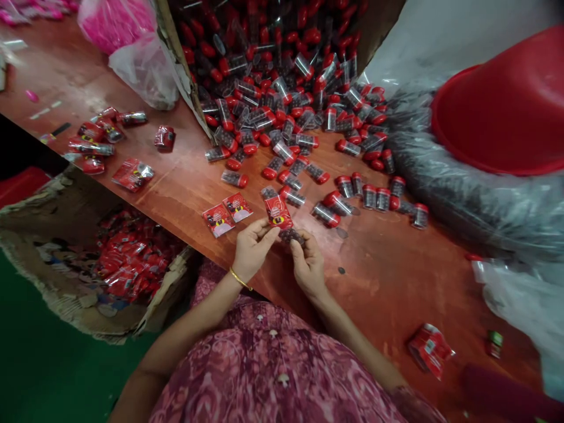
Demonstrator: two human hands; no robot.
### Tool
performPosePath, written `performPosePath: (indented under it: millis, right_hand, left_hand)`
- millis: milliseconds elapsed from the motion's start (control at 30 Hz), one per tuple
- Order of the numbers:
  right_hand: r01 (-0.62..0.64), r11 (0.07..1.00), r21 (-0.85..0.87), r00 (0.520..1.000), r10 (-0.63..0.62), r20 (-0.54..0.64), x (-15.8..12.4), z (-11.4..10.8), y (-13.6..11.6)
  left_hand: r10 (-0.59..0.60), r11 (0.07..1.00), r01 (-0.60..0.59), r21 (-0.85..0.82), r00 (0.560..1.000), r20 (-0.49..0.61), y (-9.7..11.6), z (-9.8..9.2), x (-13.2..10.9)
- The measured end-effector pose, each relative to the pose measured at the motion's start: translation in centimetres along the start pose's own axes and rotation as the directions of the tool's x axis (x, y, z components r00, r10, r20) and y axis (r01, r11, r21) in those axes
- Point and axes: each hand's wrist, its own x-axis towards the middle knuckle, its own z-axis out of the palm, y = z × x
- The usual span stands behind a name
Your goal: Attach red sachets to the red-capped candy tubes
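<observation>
My left hand (252, 249) is closed, pinching a small red printed packet (277, 211) between thumb and fingers. Close beside it, my right hand (309, 261) closes its fingertips on a small clear piece with dark contents (292, 236), perhaps a tube; its far end is partly hidden by the fingers. Two flat red printed packets (218, 220) lie on the table left of my hands. Just beyond my hands are several clear tubes with red caps and dark contents (326, 214).
A large heap of red-capped tubes (282, 111) spills from a carton. Wrapped red tubes (90, 147) lie at the left, above a carton of red packets (127, 258). A red tub (502, 106) rests on a filled plastic bag (440, 170) at the right.
</observation>
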Motion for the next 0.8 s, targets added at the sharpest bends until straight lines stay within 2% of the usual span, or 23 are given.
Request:
performPosePath:
  millis: [100,167,300,400,467,533,600,667,800]
  right_hand:
    - [-0.015,1.0,0.009,0.999,0.015,0.028,0.4,-1.2,0.1]
    - [-0.029,0.999,0.016,0.999,0.028,0.027,0.5,-1.8,-0.1]
    - [-0.044,0.999,-0.004,0.998,0.044,0.045,0.1,-2.5,-0.2]
    - [-0.08,0.996,-0.027,0.997,0.08,0.004,-0.6,-2.7,0.2]
    - [-0.102,0.994,-0.035,0.994,0.101,-0.042,-0.9,-3.0,0.5]
    - [-0.101,0.992,-0.077,0.992,0.095,-0.081,-0.9,-3.4,0.9]
    - [-0.084,0.977,-0.196,0.994,0.068,-0.088,-0.4,-4.0,1.3]
    - [-0.056,0.921,-0.385,0.997,0.034,-0.066,0.3,-4.8,1.7]
    - [0.063,0.672,-0.738,0.996,-0.083,0.009,1.5,-6.1,1.6]
  left_hand:
    - [-0.013,1.0,0.013,0.005,0.998,0.069,-0.1,0.3,0.8]
    - [-0.026,1.0,0.026,-0.009,0.998,0.062,-0.4,0.5,1.1]
    - [-0.093,0.993,0.084,-0.084,0.991,-0.101,-0.6,0.8,1.4]
    - [-0.184,0.97,0.138,-0.2,0.955,-0.234,0.0,0.7,1.6]
    - [-0.236,0.954,0.17,-0.246,0.934,-0.269,0.4,0.5,1.7]
    - [-0.279,0.94,0.209,-0.269,0.926,-0.254,0.7,0.5,1.7]
    - [-0.312,0.928,0.242,-0.284,0.921,-0.234,0.7,0.5,1.6]
    - [-0.34,0.918,0.27,-0.29,0.913,-0.227,0.7,0.6,1.5]
    - [-0.361,0.912,0.301,-0.277,0.912,-0.196,0.6,0.8,1.1]
